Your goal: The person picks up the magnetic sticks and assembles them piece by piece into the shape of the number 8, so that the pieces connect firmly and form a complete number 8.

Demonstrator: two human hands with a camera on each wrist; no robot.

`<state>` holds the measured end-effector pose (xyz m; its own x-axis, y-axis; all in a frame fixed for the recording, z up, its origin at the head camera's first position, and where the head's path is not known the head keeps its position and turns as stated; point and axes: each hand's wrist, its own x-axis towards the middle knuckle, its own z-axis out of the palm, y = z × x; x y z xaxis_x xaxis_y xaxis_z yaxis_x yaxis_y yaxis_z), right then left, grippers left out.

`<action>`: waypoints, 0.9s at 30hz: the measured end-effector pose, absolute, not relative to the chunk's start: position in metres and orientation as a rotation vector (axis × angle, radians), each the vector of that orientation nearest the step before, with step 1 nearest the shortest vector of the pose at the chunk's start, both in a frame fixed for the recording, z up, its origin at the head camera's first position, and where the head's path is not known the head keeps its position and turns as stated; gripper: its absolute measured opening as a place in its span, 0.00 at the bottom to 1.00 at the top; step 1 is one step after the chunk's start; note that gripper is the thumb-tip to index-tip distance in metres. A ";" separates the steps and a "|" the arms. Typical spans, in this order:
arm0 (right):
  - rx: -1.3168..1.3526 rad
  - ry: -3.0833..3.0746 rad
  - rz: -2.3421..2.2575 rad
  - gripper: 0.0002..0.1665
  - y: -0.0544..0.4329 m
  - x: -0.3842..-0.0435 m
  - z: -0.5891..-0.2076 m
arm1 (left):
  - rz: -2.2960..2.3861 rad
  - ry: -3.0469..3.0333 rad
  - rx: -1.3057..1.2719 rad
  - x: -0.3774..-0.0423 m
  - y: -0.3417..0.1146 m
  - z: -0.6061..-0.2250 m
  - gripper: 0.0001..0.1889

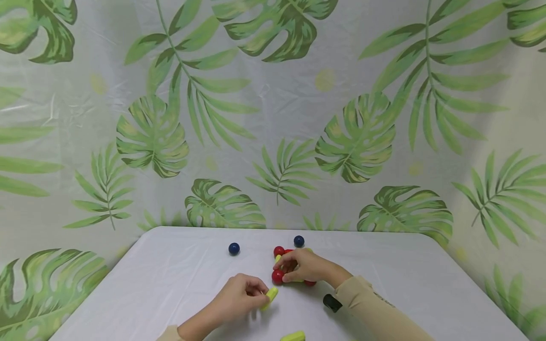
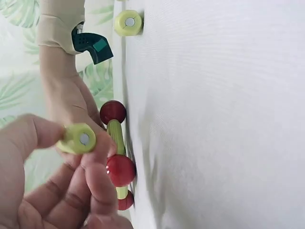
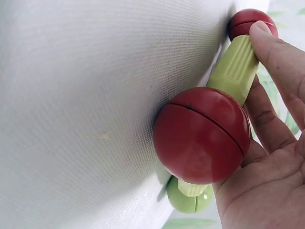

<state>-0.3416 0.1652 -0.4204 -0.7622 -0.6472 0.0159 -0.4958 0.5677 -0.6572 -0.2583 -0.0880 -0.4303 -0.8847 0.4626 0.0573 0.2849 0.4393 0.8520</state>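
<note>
A short yellow-green rod (image 1: 271, 294) is pinched between thumb and fingers of my left hand (image 1: 240, 299), raised off the table. Its silvery round end faces the left wrist camera. My right hand (image 1: 304, 265) holds a red ball (image 1: 277, 277) at the near-left corner of a structure of balls and rods. In the right wrist view, the thumb lies on a red ball (image 3: 245, 23) where a yellow-green rod (image 3: 234, 69) meets it. At that rod's other end is another red ball (image 3: 202, 136), with a green ball (image 3: 189, 194) behind. The right hand partly hides the structure in the head view.
Two dark blue balls, one at left (image 1: 233, 248) and one at right (image 1: 299, 241), lie toward the far side of the white table (image 1: 170, 274). A loose yellow-green rod (image 1: 293, 336) lies at the near edge. A leaf-print curtain (image 1: 277, 118) hangs behind.
</note>
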 end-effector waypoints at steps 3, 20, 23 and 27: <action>-0.956 2.569 -0.976 0.14 0.165 -0.342 -0.421 | 1.442 2.532 0.580 -0.260 -0.087 -0.432 0.04; -0.960 2.567 -0.980 0.13 0.165 -0.343 -0.421 | 1.379 2.636 0.465 -0.271 -0.080 -0.437 0.04; -0.970 2.567 -0.978 0.13 0.165 -0.344 -0.422 | 1.364 2.647 0.446 -0.274 -0.077 -0.438 0.05; -0.980 2.561 -0.979 0.13 0.165 -0.344 -0.422 | 1.347 2.658 0.424 -0.278 -0.074 -0.439 0.07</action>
<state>-0.3444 0.1652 -0.4222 -0.7501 -0.6609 0.0232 -0.5078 0.5532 -0.6604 -0.2776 -0.0737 -0.4393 -0.9519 0.3064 0.0092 0.1886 0.5617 0.8055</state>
